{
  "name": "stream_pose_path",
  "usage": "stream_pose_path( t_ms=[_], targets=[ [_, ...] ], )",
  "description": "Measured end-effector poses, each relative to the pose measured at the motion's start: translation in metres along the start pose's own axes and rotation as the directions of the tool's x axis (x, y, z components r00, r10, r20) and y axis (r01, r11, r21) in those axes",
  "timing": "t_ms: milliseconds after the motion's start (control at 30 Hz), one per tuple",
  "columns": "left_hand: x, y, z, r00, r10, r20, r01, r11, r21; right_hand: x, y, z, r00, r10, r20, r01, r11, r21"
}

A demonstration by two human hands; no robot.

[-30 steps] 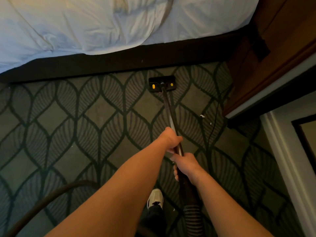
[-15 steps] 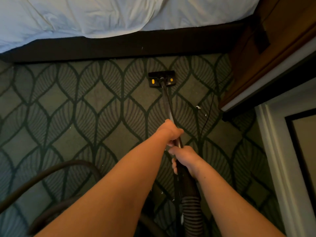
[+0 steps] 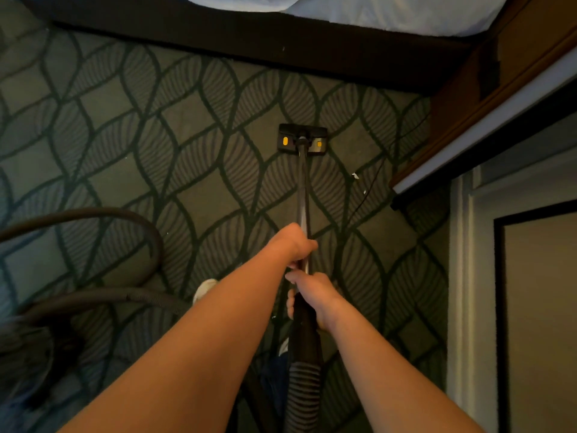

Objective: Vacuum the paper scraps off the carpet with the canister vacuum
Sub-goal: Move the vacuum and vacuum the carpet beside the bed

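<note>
1. The left hand (image 3: 295,245) is closed around the dark wand (image 3: 303,189) of the vacuum, at the higher place on the tube.
2. The right hand (image 3: 315,296) grips the wand just below the left one, on the thicker black part. The two hands are almost touching.
3. A ribbed hose (image 3: 304,389) leaves this thick part and goes down between the two arms. Another length of it makes a loop on the carpet at the left.
4. The floor head (image 3: 302,139), black with two yellow marks, lies flat on the patterned carpet (image 3: 125,135). It is near the dark base of the bed (image 3: 249,35) but apart from it.
5. A white paper scrap (image 3: 354,175) lies on the carpet to the right of the wand, not under the floor head. A smaller scrap (image 3: 364,192) lies near it, just beside a thin black cable (image 3: 373,179).
6. Wooden furniture (image 3: 468,89) stands at the right. The toe of a white shoe (image 3: 204,289) shows beside the left forearm.
</note>
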State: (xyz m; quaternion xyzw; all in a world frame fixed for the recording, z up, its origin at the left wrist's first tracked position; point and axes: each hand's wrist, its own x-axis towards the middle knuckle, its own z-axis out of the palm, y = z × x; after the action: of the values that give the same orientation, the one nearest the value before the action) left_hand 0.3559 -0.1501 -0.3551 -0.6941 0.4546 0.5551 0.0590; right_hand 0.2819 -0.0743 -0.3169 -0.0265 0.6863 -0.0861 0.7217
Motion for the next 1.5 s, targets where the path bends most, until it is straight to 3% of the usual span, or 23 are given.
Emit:
stream_pose_path(
  t_ms=[100,233,333,500,633,800,900,1000,1167,1500],
  targets=[
    [-0.010,-0.027,0.010,1.000,-0.011,-0.009,0.011,0.999,-0.039,0.002,0.031,0.003,0.998,-0.008,0.058,0.006,0.999,0.031],
    [-0.024,-0.067,0.020,0.998,-0.039,-0.042,0.035,0.996,-0.077,0.002,0.065,0.008,0.982,0.029,0.186,-0.068,0.976,0.209],
    [-0.032,-0.098,0.031,0.990,-0.093,-0.103,0.088,0.995,-0.046,0.014,0.082,0.013,0.996,0.043,0.081,-0.050,0.995,0.089],
    [-0.053,-0.134,0.038,0.976,-0.137,-0.168,0.102,0.975,-0.199,0.020,0.094,0.031,0.985,-0.090,-0.144,0.087,0.996,-0.031],
    [-0.073,-0.161,0.041,0.975,-0.198,-0.103,0.152,0.929,-0.338,0.028,0.110,0.050,0.962,-0.198,-0.189,0.201,0.980,-0.006],
    [-0.122,-0.195,0.045,0.967,-0.214,0.135,0.250,0.733,-0.633,0.031,0.126,0.082,0.958,-0.240,-0.155,0.227,0.969,-0.101],
    [-0.147,-0.222,0.044,0.946,-0.157,0.285,0.318,0.631,-0.708,0.038,0.142,0.100,0.954,-0.274,-0.122,0.256,0.956,-0.141],
    [-0.171,-0.242,0.041,0.924,-0.158,0.348,0.374,0.561,-0.738,0.040,0.156,0.121,0.947,-0.307,-0.096,0.289,0.944,-0.161],
    [-0.202,-0.270,0.032,0.908,-0.177,0.380,0.409,0.572,-0.711,0.028,0.183,0.147,0.975,-0.222,-0.020,0.213,0.955,-0.208],
    [-0.284,-0.304,0.046,0.840,-0.250,0.482,0.529,0.575,-0.624,-0.028,0.256,0.158,0.994,-0.111,-0.022,0.105,0.980,-0.168]
  ],
)
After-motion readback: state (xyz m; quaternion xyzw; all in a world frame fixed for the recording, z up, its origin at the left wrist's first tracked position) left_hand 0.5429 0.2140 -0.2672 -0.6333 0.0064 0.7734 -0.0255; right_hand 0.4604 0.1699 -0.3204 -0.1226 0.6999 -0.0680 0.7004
